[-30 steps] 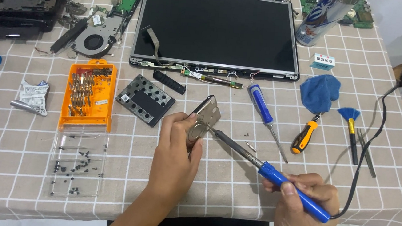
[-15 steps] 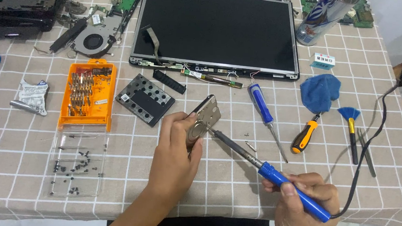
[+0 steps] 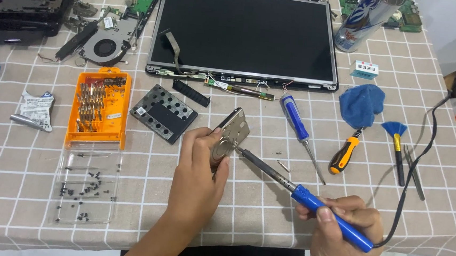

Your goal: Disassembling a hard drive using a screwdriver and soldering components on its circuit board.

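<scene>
Metal hard-drive casing (image 3: pixel 231 136) clamped upright in left hand (image 3: pixel 198 179); right hand (image 3: pixel 346 235) grips blue-handled soldering iron (image 3: pixel 308 198), tip touching casing. Risk: tip slip burns fingers.

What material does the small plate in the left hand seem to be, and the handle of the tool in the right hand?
The plate in the left hand looks like bare metal: silvery grey with a dull shine and a round, stamped-looking part. The soldering iron in the right hand has a blue handle, smooth and slightly glossy, probably plastic; its shaft looks like dark metal.
</scene>
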